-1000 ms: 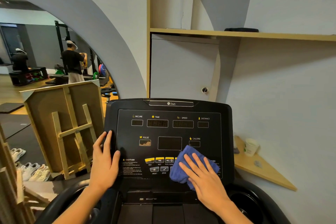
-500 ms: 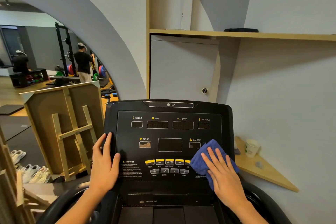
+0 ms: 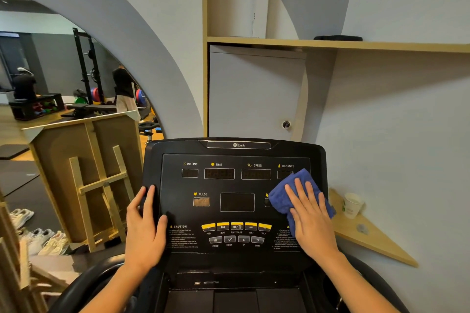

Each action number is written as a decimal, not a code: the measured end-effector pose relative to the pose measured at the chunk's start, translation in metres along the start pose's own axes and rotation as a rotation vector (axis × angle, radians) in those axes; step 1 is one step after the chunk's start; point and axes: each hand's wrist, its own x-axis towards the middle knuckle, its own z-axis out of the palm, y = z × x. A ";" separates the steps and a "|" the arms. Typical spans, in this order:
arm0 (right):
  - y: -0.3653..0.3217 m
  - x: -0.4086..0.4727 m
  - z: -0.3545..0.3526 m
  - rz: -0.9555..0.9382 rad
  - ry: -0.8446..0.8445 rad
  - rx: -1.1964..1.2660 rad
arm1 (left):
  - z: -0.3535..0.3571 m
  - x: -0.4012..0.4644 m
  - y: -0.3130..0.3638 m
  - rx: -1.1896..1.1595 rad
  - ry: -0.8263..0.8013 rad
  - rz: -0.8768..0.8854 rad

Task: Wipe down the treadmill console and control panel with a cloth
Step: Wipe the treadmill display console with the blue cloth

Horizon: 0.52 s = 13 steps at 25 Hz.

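Note:
The black treadmill console (image 3: 236,146) fills the lower middle of the head view, with dark displays above and a row of yellow and grey buttons (image 3: 236,226) below. A folded blue cloth (image 3: 284,198) lies flat on the panel's right side, covering the calorie display and reaching up to the distance window. My right hand (image 3: 311,221) presses on the cloth with fingers spread. My left hand (image 3: 145,231) rests flat on the console's left edge, fingers pointing up, holding nothing.
A wooden corner shelf (image 3: 373,239) to the right of the console carries a paper cup (image 3: 352,204). A wooden easel-like frame (image 3: 101,185) stands at the left, shoes (image 3: 43,239) beside it. A mirror at the left reflects gym racks and people. Curved black handrails run below.
My right hand has slid the cloth from the lower middle buttons to the right and then upward along the panel's right side. My left hand has stayed in place.

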 end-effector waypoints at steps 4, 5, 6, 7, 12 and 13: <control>-0.017 0.025 -0.012 0.070 0.096 0.016 | 0.000 0.000 -0.005 0.010 -0.006 0.001; -0.021 0.030 -0.012 0.092 0.110 0.024 | 0.000 0.001 -0.006 0.013 -0.010 0.001; -0.027 0.035 -0.011 0.114 0.123 0.030 | 0.000 0.001 -0.007 0.015 -0.014 -0.001; -0.032 0.039 -0.011 0.139 0.132 0.035 | 0.000 0.001 -0.006 0.017 -0.016 -0.004; -0.058 0.056 -0.009 0.195 0.153 0.039 | 0.001 0.001 -0.004 0.030 -0.014 -0.013; -0.063 0.059 -0.009 0.195 0.156 0.051 | 0.001 0.000 -0.003 0.034 -0.012 -0.012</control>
